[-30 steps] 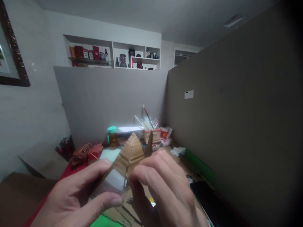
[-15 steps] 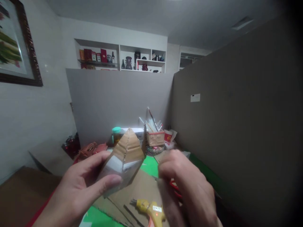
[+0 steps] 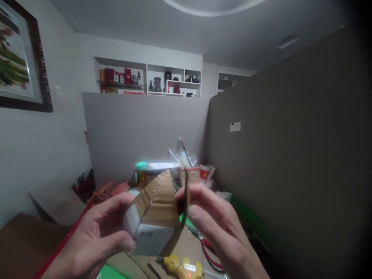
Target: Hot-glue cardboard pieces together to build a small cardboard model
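Observation:
A folded cardboard piece (image 3: 162,209) with a pointed top and a white printed patch on its lower part is up in front of me. My left hand (image 3: 99,228) grips its left side, thumb on the near face and fingers behind. On the right, my right hand (image 3: 217,221) pinches a thin upright cardboard flap (image 3: 186,193) between thumb and fingers, at the right edge of the folded piece. Below lie a yellow hot glue gun (image 3: 181,266) with a lit red light and red-handled scissors (image 3: 209,255), partly covered by my right hand.
Flat cardboard (image 3: 142,267) lies on the green table surface. Behind are a bottle with a turquoise lid (image 3: 141,174), a box of brushes and pens (image 3: 186,174) and a red paper cup (image 3: 204,172). Grey partitions (image 3: 145,131) stand at the back and right.
My right hand has come up and left from over the table to the flap. The cardboard piece has turned, showing its right face more. The scissors are more exposed.

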`<state>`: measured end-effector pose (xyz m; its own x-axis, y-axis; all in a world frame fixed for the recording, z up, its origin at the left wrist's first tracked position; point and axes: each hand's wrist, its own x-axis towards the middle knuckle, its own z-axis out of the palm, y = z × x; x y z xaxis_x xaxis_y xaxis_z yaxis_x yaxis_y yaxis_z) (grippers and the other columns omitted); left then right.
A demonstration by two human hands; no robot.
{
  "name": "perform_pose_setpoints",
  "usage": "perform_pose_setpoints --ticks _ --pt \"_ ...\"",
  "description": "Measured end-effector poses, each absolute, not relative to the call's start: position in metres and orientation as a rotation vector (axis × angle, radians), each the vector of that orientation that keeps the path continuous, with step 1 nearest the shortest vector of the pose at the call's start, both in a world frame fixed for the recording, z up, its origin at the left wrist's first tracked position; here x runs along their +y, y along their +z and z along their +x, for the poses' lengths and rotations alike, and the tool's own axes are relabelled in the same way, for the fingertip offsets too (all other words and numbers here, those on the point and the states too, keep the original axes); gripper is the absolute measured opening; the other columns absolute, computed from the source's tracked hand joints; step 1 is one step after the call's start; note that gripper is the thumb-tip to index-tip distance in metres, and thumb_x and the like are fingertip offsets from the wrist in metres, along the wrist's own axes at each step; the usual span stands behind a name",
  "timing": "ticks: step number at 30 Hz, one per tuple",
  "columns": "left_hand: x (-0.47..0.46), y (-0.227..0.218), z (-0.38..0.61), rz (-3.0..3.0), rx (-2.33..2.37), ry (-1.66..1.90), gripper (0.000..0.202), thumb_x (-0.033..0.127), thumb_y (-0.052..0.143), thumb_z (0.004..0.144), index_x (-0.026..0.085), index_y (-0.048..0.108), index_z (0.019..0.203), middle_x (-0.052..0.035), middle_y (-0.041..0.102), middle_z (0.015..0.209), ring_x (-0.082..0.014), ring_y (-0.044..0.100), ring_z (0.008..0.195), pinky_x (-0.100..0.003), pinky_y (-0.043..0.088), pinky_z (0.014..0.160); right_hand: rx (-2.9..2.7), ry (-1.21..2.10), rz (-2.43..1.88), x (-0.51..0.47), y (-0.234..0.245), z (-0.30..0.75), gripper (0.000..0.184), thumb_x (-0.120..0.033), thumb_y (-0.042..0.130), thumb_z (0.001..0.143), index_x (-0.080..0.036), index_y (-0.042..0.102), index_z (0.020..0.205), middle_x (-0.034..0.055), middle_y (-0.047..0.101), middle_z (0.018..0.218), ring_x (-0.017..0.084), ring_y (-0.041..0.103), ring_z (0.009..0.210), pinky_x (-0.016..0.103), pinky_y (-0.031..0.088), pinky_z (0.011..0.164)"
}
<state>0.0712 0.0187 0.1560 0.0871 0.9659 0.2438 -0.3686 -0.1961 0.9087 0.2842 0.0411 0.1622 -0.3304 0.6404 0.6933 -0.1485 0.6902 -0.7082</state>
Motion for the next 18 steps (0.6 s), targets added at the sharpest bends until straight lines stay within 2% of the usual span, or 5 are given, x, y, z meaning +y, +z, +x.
perform_pose_setpoints --ticks 4,8,12,16,18 --pt "0.023 0.149 0.069 1.124 0.622 1.346 0.041 0.033 0.088 0.064 0.035 0.075 0.103 -0.0002 0.075 0.099 -0.0198 0.071 0.081 -0.023 0.058 0.069 -1.585 1.031 -0.377 0.035 0.160 0.275 0.020 -0.039 0.062 0.094 -0.022 0.056 0.085 0.0003 0.055 0.079 0.015 0.051 0.074 0.028 0.050 0.071" --pt "0.031 0.147 0.062 1.167 0.425 1.160 0.043 0.040 0.079 0.078 0.036 0.068 0.120 -0.0026 0.071 0.118 -0.0251 0.070 0.102 -0.031 0.058 0.085 -1.562 1.007 -0.526 0.029 0.160 0.273 0.023 -0.042 0.065 0.091 -0.022 0.058 0.084 0.0031 0.058 0.084 0.020 0.054 0.081 0.032 0.051 0.074" --pt "0.030 0.152 0.068 1.155 0.446 1.117 0.027 0.039 0.071 0.088 0.032 0.070 0.114 -0.0022 0.074 0.105 -0.0184 0.072 0.089 -0.026 0.058 0.082 -1.702 0.942 -0.641 0.028 0.161 0.270 0.028 -0.041 0.058 0.096 -0.022 0.055 0.075 -0.0010 0.054 0.078 0.016 0.053 0.077 0.026 0.041 0.066" --pt "0.016 0.161 0.087 0.965 0.690 1.286 0.009 0.029 0.078 0.083 0.026 0.072 0.089 0.0020 0.073 0.083 -0.0125 0.070 0.071 -0.019 0.058 0.067 -1.706 0.932 -0.606 0.031 0.156 0.260 0.034 -0.037 0.055 0.096 -0.021 0.047 0.068 -0.0043 0.046 0.064 0.011 0.045 0.060 0.024 0.033 0.054" --pt "0.010 0.165 0.094 0.924 0.792 1.349 0.015 0.029 0.083 0.078 0.025 0.069 0.082 0.0038 0.073 0.082 -0.0131 0.069 0.069 -0.018 0.057 0.062 -1.671 0.914 -0.607 0.030 0.154 0.255 0.035 -0.038 0.055 0.095 -0.021 0.045 0.065 -0.0048 0.044 0.060 0.011 0.041 0.056 0.024 0.030 0.049"
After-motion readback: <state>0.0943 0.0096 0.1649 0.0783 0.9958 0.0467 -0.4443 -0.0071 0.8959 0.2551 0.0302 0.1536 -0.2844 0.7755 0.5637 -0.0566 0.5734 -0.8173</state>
